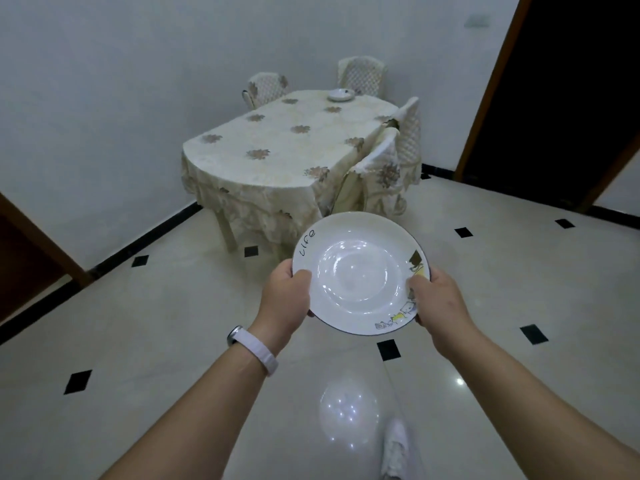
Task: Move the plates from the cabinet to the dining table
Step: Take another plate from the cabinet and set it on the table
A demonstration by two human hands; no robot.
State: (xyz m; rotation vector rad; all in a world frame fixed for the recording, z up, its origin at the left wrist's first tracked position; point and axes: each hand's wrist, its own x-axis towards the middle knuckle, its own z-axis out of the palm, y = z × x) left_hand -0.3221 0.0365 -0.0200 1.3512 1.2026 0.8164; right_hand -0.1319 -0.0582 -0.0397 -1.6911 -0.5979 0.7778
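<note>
The pale, glossy tiled floor point(173, 341) with small black diamond inlays spreads beneath both your grips. Ahead of them, well apart from what you carry, stands the counter point(277, 143): an oval dining table draped in a cream tablecloth printed with brown flowers. Off to the right of your right grip and farther away is a dark doorway point(571, 98) in a brown frame. Four covered chairs sit close against the counter, two at its far end point(266, 85) point(362, 76) and two along its right side point(410, 133) point(377, 168).

Between your grips is the white plate point(360, 271), deep-welled and dark-edged, held in the air above the floor with its face turned up toward you. "Life" is written on the rim near your left grip point(285, 296), and small cartoon figures run along the rim by your right grip point(438, 299). Each grip clasps its side of the plate, thumb lying on the upper rim and fingers curled underneath, mostly out of sight.

A white wristband point(254, 348) circles the wrist just behind the left grip. A second plate point(340, 95) lies at the counter's far end, well beyond both grips. A white shoe point(396, 448) shows on the floor, nearer you than the right grip.
</note>
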